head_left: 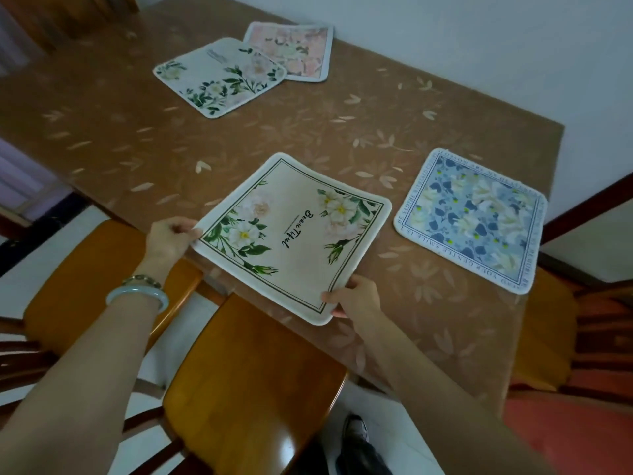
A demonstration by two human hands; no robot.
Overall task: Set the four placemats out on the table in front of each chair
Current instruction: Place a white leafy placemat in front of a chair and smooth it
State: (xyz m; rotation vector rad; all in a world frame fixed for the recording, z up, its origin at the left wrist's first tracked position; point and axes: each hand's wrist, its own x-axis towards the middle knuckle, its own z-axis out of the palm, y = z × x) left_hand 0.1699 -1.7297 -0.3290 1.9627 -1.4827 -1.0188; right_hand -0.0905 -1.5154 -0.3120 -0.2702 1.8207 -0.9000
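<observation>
At the near table (137, 138) edge, item one: cream mat (291, 234), floral corners, script print in the middle, pale bound border. Held at two corners. My left hand (169, 238) pinches the left corner and my right hand (356, 298) grips the near corner, fingers curled about the edge. That near corner hangs past the table edge, above the chair (250, 382) in front of me. The far half is low over the table, but I cannot tell whether it touches. Handling, by my judgement: light and thin. It is soft enough to bow slightly between the two grips, yet firm enough to keep its square outline. Not fragile. The tablecloth looks glossy, so the mat may slide once laid down. Best held as now, at two neighbouring corners so it stays spread; one hand alone would likely let it droop. Item two: blue mat (469, 221), flat on the table to the right, apart from the cream one. Items three and four: green mat (219, 77) and pink mat (298, 49) at the far side, the green overlapping a corner of the pink, not yet set apart. Also noted: a pale bangle (137, 296) on my left wrist.
</observation>
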